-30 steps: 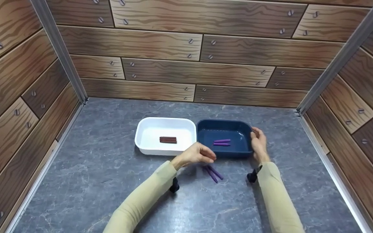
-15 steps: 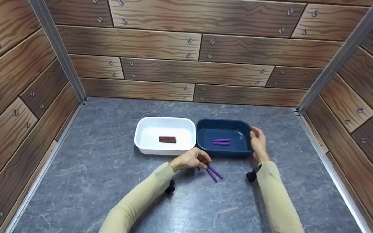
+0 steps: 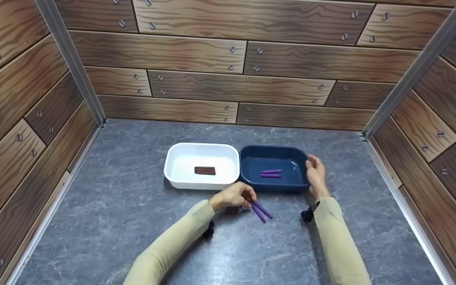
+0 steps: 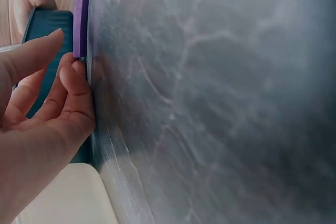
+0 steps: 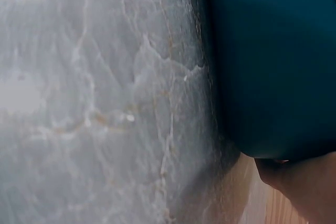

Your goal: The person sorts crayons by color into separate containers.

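Note:
My left hand point(image 3: 234, 194) is low over the floor, at the upper ends of two purple pencil-like sticks point(image 3: 258, 213) that lie in a narrow V. In the left wrist view its thumb stands apart from the bent fingers, and a purple stick point(image 4: 80, 19) ends right at the fingertips. My right hand point(image 3: 316, 174) grips the right end of a dark blue tray point(image 3: 275, 189), thumb and fingers about its rim. Inside that tray lie two more purple sticks point(image 3: 270, 173), side by side. The right wrist view shows mostly the blue tray's wall point(image 5: 273, 77).
A white tray point(image 3: 200, 185) stands against the blue one on the left, holding several dark brown sticks point(image 3: 204, 170). Wood-patterned panels point(image 3: 196, 85) enclose the grey marbled surface point(image 3: 133, 166) at the back and on both sides.
My left hand has come down from the blue tray's front edge, slightly left, to the ends of the loose purple sticks. The right hand stays on the tray.

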Demonstrator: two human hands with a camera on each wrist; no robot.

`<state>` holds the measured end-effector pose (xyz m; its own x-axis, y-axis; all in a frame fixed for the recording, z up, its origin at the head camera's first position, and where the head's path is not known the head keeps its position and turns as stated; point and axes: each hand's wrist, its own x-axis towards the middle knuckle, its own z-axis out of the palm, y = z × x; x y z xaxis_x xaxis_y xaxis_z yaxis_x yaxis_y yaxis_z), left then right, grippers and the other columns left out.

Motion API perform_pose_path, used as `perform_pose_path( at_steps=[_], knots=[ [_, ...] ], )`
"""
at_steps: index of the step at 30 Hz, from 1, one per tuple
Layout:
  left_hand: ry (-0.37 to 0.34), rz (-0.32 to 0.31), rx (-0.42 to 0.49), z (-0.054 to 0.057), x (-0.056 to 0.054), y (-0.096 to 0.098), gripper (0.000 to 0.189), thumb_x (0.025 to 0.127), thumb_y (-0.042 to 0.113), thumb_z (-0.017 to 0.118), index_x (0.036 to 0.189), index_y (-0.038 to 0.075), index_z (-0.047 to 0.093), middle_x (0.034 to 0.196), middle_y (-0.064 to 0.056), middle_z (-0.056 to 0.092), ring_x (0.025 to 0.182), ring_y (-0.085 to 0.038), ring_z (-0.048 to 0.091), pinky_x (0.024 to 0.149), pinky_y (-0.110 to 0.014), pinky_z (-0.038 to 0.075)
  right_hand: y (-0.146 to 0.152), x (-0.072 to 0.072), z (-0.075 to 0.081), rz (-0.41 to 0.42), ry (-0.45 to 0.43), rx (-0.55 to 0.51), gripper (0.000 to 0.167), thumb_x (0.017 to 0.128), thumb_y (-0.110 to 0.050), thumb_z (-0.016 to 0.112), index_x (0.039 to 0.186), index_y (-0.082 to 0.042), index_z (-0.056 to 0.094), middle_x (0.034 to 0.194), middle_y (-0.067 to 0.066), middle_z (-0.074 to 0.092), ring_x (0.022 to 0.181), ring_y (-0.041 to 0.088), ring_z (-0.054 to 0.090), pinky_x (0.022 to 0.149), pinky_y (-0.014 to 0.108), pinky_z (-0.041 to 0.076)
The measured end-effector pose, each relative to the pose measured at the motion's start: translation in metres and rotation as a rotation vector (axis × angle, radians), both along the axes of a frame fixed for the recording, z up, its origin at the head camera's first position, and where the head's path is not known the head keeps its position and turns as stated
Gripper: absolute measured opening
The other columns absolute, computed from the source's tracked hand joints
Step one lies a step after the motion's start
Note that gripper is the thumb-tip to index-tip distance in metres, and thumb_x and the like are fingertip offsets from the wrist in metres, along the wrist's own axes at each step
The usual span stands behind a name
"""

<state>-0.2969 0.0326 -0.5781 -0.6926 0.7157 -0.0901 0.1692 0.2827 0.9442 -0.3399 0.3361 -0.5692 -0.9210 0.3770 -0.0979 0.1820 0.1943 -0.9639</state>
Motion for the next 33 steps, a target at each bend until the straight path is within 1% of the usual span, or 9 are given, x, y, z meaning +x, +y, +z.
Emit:
perform_pose_path(
  at_steps=[4,10,15,17,20,24,29,33],
  knots=[
    [0.013,-0.003,-0.025,0.0003,0.0005,0.0002,0.022,0.075,-0.020,0.068,0.095,-0.012,0.067,0.090,-0.028,0.070,0.067,-0.009,0.058,0.056,-0.018,0.047,0.0000,-0.0003,-0.0003,-0.001,0.000,-0.002,0.044,0.106,-0.013,0.035,0.150,-0.007,0.036,0.153,0.018,0.039,0.138,0.030,0.038,0.114,0.042,0.033],
    [0.055,-0.016,-0.068,0.0010,0.0001,0.0011,0.021,0.073,-0.015,0.073,0.093,-0.008,0.069,0.081,-0.017,0.069,0.064,-0.005,0.057,0.055,-0.015,0.046,0.0009,-0.0009,-0.0009,-0.003,0.016,-0.010,0.043,0.106,-0.011,0.035,0.149,-0.006,0.036,0.152,0.018,0.039,0.138,0.030,0.038,0.114,0.041,0.033],
    [0.077,-0.040,-0.087,0.0001,0.0002,-0.0001,0.022,0.073,-0.015,0.074,0.094,-0.009,0.069,0.082,-0.018,0.070,0.065,-0.007,0.058,0.057,-0.014,0.047,0.0007,-0.0006,-0.0007,-0.002,0.017,-0.015,0.043,0.106,-0.011,0.036,0.149,-0.005,0.037,0.152,0.018,0.039,0.137,0.030,0.039,0.113,0.041,0.034],
    [0.082,-0.053,-0.094,-0.0005,0.0000,-0.0009,0.022,0.073,-0.015,0.075,0.094,-0.009,0.069,0.080,-0.016,0.069,0.065,-0.007,0.057,0.057,-0.015,0.047,0.0009,-0.0002,-0.0004,0.000,0.015,-0.017,0.043,0.106,-0.012,0.036,0.149,-0.006,0.037,0.152,0.018,0.039,0.138,0.030,0.038,0.113,0.041,0.033],
    [0.092,-0.071,-0.114,-0.0006,-0.0007,-0.0010,0.022,0.073,-0.014,0.076,0.094,-0.008,0.070,0.077,-0.013,0.069,0.062,-0.007,0.057,0.054,-0.015,0.047,0.0019,0.0002,0.0003,0.007,0.005,-0.016,0.044,0.106,-0.012,0.035,0.150,-0.007,0.035,0.154,0.017,0.037,0.140,0.030,0.036,0.115,0.042,0.032],
    [0.106,-0.095,-0.151,0.0004,-0.0019,0.0005,0.022,0.074,-0.011,0.077,0.095,-0.005,0.073,0.080,-0.016,0.072,0.057,-0.006,0.056,0.051,-0.015,0.045,0.0036,0.0003,0.0012,0.008,0.000,-0.025,0.044,0.107,-0.013,0.035,0.150,-0.009,0.035,0.155,0.016,0.036,0.141,0.030,0.035,0.116,0.042,0.030],
    [0.158,-0.108,-0.202,0.0005,-0.0020,0.0021,0.023,0.074,-0.009,0.078,0.095,-0.002,0.075,0.084,-0.017,0.074,0.060,-0.001,0.055,0.052,-0.013,0.045,0.0035,0.0006,0.0016,0.010,-0.002,-0.027,0.044,0.107,-0.014,0.035,0.151,-0.008,0.034,0.155,0.016,0.036,0.141,0.030,0.035,0.115,0.042,0.031],
    [0.199,-0.107,-0.238,0.0006,-0.0020,0.0008,0.020,0.073,-0.007,0.080,0.091,0.000,0.077,0.080,-0.011,0.074,0.060,0.001,0.054,0.054,-0.012,0.043,0.0018,-0.0001,0.0014,0.009,-0.003,-0.023,0.044,0.107,-0.013,0.035,0.150,-0.008,0.035,0.154,0.016,0.037,0.140,0.030,0.036,0.115,0.042,0.032]
  ],
)
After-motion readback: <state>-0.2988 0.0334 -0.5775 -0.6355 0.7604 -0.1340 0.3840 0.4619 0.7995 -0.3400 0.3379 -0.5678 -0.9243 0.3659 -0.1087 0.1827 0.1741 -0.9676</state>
